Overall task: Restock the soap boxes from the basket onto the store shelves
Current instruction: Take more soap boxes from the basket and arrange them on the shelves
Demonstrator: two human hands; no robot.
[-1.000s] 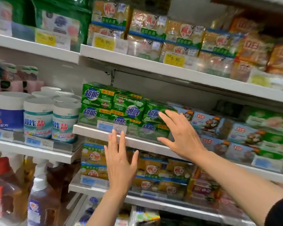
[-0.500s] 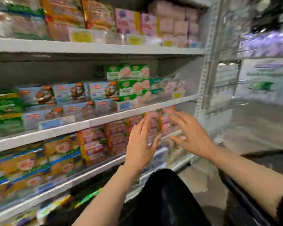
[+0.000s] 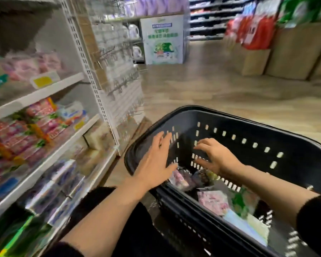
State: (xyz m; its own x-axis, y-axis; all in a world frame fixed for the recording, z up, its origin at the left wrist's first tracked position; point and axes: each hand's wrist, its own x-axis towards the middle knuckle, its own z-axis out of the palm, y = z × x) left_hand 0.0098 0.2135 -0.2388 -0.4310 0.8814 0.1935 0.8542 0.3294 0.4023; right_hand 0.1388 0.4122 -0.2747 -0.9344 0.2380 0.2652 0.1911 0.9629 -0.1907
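Note:
A black plastic basket (image 3: pixel 248 127) with slotted walls stands on the floor at lower right. Several soap boxes lie in it: a pink one (image 3: pixel 212 202), a green one (image 3: pixel 246 201), a pale one (image 3: pixel 248 227) and dark purple ones (image 3: pixel 185 179). My left hand (image 3: pixel 157 162) hovers over the basket's near-left rim, fingers straight and spread, holding nothing. Inside the basket, above the boxes, my right hand (image 3: pixel 214 156) has its fingers loosely bent and empty. Store shelves (image 3: pixel 50 89) on the left carry blurred soap packs.
A white perforated upright (image 3: pixel 85 71) ends the shelf run, with a hook panel (image 3: pixel 119 75) beside it. Wooden floor (image 3: pixel 220 93) stretches ahead to a green-and-white display box (image 3: pixel 163 39) and brown cardboard stands (image 3: pixel 295 51) at the right.
My view has swung right and down from the shelves to the basket. Both hands left the green soap stack on the shelf and now sit over the basket.

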